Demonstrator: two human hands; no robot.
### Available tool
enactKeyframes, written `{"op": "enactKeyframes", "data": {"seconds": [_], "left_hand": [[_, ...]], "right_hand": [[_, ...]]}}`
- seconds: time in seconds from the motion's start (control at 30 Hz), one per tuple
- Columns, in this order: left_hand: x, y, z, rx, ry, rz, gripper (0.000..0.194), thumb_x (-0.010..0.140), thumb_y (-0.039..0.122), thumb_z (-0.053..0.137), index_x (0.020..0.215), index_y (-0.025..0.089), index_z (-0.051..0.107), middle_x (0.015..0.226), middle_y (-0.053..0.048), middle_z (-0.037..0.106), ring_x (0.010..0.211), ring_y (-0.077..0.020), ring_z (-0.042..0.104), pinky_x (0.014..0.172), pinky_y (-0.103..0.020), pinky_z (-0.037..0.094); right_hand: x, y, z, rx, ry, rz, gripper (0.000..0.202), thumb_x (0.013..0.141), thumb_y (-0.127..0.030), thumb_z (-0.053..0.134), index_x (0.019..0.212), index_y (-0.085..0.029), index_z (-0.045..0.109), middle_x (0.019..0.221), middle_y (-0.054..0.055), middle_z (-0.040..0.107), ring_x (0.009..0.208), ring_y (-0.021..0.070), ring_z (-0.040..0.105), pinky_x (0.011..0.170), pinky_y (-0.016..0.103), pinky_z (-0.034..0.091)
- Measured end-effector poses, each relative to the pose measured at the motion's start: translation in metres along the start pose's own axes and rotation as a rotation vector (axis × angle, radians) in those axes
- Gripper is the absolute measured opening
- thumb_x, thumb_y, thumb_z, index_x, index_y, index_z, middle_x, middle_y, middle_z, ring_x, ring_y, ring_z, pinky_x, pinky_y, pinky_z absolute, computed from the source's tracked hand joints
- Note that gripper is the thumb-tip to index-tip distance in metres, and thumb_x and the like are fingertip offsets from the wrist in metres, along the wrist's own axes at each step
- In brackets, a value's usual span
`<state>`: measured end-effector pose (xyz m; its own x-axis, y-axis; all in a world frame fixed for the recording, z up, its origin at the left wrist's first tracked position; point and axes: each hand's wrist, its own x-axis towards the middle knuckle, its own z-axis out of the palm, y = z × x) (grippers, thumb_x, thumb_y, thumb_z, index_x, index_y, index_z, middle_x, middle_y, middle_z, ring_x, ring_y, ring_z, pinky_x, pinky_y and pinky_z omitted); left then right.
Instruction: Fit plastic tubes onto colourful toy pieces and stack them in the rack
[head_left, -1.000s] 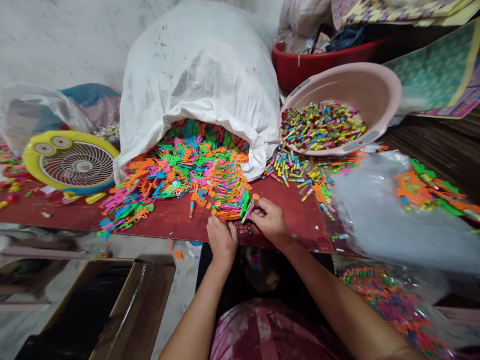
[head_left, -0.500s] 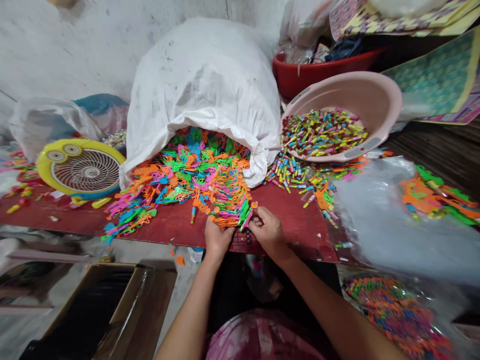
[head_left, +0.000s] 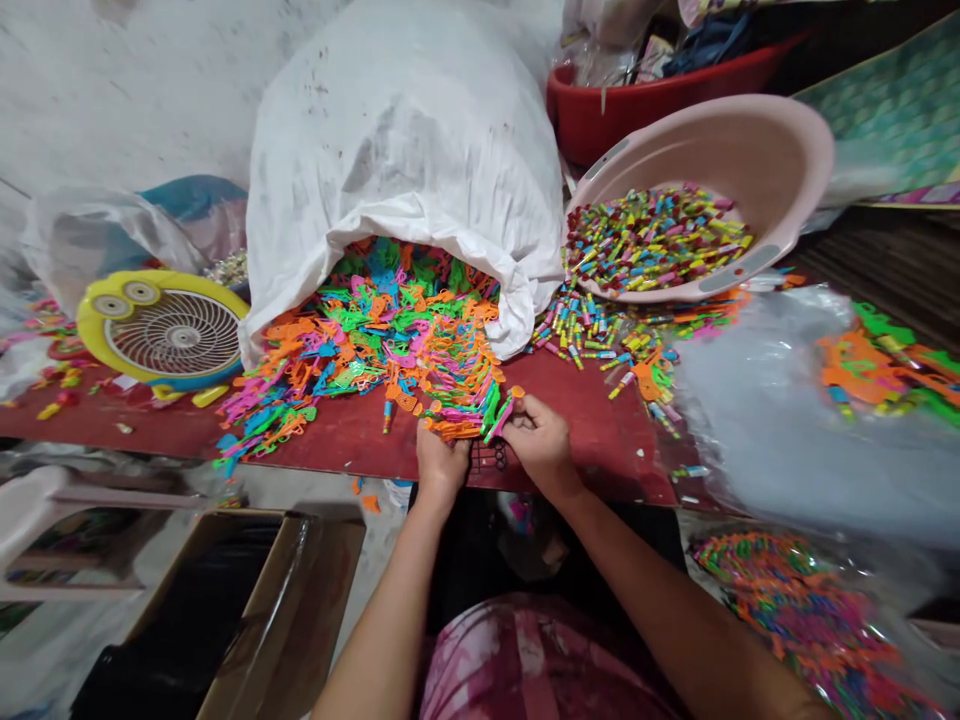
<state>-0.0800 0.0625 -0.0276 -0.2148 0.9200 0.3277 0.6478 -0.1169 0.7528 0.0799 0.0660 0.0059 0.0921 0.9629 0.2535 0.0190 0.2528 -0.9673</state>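
A neat row of flat plastic pieces [head_left: 459,385] in orange, pink, green and blue runs from the pile toward me. My left hand [head_left: 441,460] is closed at the near left end of this row; most of its fingers are hidden under the pieces. With thumb and fingers together, my right hand [head_left: 538,438] pinches a pink piece [head_left: 500,420] at the row's right end, beside green ones. Behind, a loose heap of the same pieces [head_left: 352,335] spills out of a big white sack [head_left: 405,120]. A small black grid shape [head_left: 487,457] shows between my hands.
A pink basin [head_left: 787,150] of small coloured tubes tilts at the right, with more tubes [head_left: 581,325] spilled before it. A yellow fan [head_left: 176,330] stands left. Clear plastic bags [head_left: 780,430] cover the right side of the red table [head_left: 600,440]. An open carton [head_left: 277,590] sits below left.
The view has tipped down slightly, so things sit higher in it. My hands stay at the row; the right one still pinches the pink piece, now angled slightly differently.
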Motion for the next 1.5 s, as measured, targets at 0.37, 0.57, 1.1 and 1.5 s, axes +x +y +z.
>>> {"op": "enactKeyframes", "data": {"seconds": [0.37,0.57,1.1,1.5], "left_hand": [[-0.003,0.033,-0.022,-0.260,-0.190,0.035,0.046,0.069,0.038,0.078,0.108,0.015,0.068,0.106,-0.010,0.074,0.099,-0.0249,0.069,0.092,-0.040,0.054],[-0.002,0.027,-0.017,-0.289,-0.103,0.003,0.049,0.070,0.039,0.076,0.111,0.015,0.067,0.111,-0.012,0.073,0.102,-0.0259,0.068,0.094,-0.041,0.053],[0.007,-0.007,-0.007,-0.040,0.030,-0.004,0.027,0.075,0.027,0.060,0.098,0.019,0.072,0.104,-0.009,0.074,0.108,-0.0276,0.066,0.092,-0.042,0.054],[0.006,0.004,-0.003,0.023,0.025,0.048,0.024,0.073,0.020,0.058,0.092,0.020,0.073,0.105,-0.010,0.072,0.107,-0.0308,0.064,0.093,-0.045,0.052]], "right_hand": [[0.003,-0.005,-0.017,-0.125,-0.250,-0.057,0.018,0.071,-0.016,0.058,0.088,-0.020,0.057,0.084,-0.001,0.058,0.065,0.0089,0.056,0.056,0.019,0.047],[0.007,-0.014,-0.029,-0.173,-0.376,-0.057,0.022,0.075,-0.028,0.071,0.093,-0.019,0.060,0.085,-0.001,0.060,0.068,0.0089,0.056,0.056,0.019,0.044],[-0.004,-0.006,-0.012,-0.244,-0.270,-0.185,0.008,0.080,-0.018,0.061,0.085,-0.022,0.064,0.072,-0.004,0.053,0.060,0.0097,0.051,0.054,0.020,0.041],[-0.006,-0.006,-0.007,-0.058,-0.077,-0.060,0.006,0.075,-0.025,0.064,0.074,-0.020,0.062,0.070,-0.002,0.055,0.058,0.0099,0.053,0.053,0.020,0.045]]}}
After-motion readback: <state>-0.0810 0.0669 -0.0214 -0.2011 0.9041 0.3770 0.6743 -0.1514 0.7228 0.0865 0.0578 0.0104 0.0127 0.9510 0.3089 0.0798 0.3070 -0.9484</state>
